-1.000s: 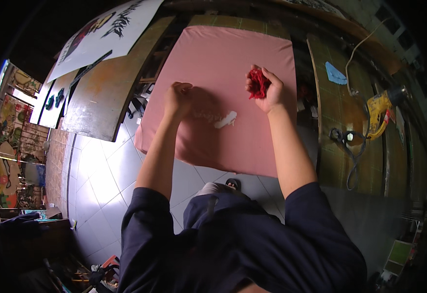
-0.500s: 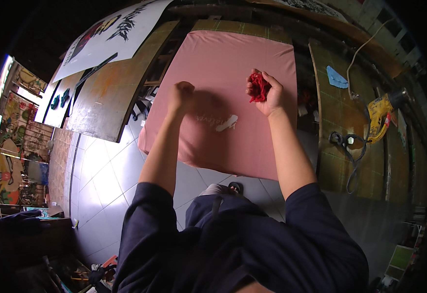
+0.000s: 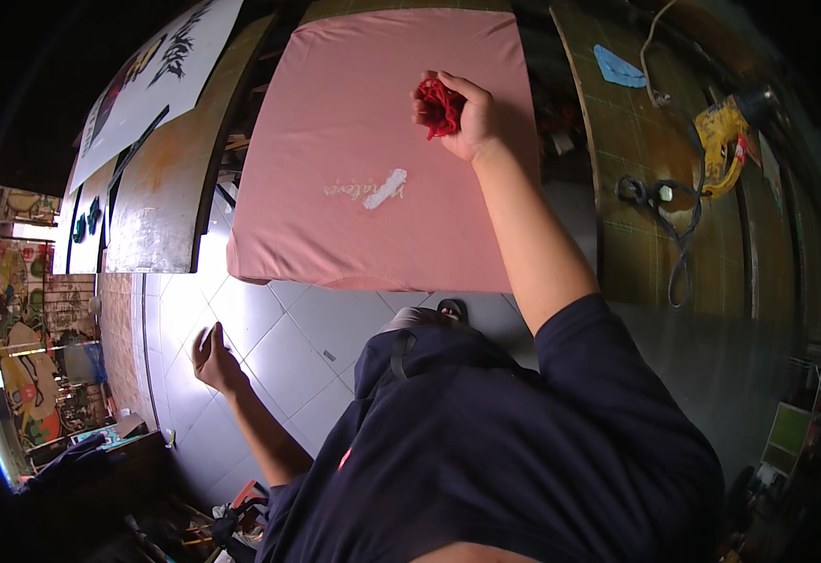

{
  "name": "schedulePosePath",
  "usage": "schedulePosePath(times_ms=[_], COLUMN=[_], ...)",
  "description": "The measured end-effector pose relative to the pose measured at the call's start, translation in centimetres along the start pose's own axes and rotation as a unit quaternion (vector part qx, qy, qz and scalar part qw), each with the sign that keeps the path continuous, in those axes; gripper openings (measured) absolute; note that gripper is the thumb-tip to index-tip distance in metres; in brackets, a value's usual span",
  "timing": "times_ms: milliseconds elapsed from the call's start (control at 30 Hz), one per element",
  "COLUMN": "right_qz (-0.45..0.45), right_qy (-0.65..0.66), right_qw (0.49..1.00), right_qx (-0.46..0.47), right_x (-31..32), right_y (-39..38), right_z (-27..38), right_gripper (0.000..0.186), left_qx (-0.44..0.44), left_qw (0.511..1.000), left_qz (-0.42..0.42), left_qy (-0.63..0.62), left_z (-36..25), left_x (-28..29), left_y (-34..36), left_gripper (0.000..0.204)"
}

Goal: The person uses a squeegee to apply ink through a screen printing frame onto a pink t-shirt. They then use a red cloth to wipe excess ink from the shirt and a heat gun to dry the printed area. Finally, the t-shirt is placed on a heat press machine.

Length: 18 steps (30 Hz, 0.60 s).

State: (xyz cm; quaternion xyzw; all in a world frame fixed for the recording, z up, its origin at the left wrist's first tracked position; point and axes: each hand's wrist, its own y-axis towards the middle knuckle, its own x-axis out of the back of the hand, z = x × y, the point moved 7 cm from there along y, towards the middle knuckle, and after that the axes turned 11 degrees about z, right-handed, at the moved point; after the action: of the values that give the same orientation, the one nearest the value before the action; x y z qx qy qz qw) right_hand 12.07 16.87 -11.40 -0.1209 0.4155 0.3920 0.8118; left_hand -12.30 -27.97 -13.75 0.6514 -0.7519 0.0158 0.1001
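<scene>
Right hand (image 3: 467, 117) is out over the upper part of the pink cloth (image 3: 382, 122), which lies stretched flat over a board-like table surface. Its grip is curled shut around a wad of red material (image 3: 439, 103), looks like a bunch of rag or thread, hard to tell which. The wad sits in the palm, fingers wrapped over it, hand resting on or just above the cloth.

Left hand (image 3: 215, 357) hangs down at the person's side over the tiled floor (image 3: 279, 328), well apart from the cloth. Its grip is loose, fingers partly spread, holding nothing.

On the cloth, near its middle, is a pale printed mark (image 3: 373, 190) with a white smear across it, below and to the left of the right hand.

To the right, a yellow power tool (image 3: 722, 136) with its black cord (image 3: 678, 225) lies on a green-gridded board (image 3: 636, 169); a small blue scrap (image 3: 622, 68) lies further up. To the left, a rusty panel (image 3: 162, 206) and a white sheet with black lettering (image 3: 162, 80).

Step in hand, as I judge it: wiping or cleaning the cloth surface with the red wad, one-handed. Next move probably calls for bringing the wad down and left onto the pale mark and pressing evenly, without rucking the cloth.
</scene>
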Motion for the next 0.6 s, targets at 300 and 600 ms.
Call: schedulePosePath(times_ms=[300, 600], right_qz=[0.009, 0.001], right_qy=[-0.006, 0.006], right_qw=[1.0, 1.0], right_qx=[0.017, 0.009], right_x=[0.1, -0.7], right_y=[-0.9, -1.0], right_z=[0.4, 0.2], right_gripper=[0.023, 0.023], left_qx=[-0.322, -0.361], left_qw=[0.808, 0.437], left_qz=[0.469, 0.821], left_qy=[0.152, -0.068], left_z=[-14.3, -14.1], left_x=[-19.8, -22.9], left_y=[-14.8, -26.7], left_gripper=[0.046, 0.035])
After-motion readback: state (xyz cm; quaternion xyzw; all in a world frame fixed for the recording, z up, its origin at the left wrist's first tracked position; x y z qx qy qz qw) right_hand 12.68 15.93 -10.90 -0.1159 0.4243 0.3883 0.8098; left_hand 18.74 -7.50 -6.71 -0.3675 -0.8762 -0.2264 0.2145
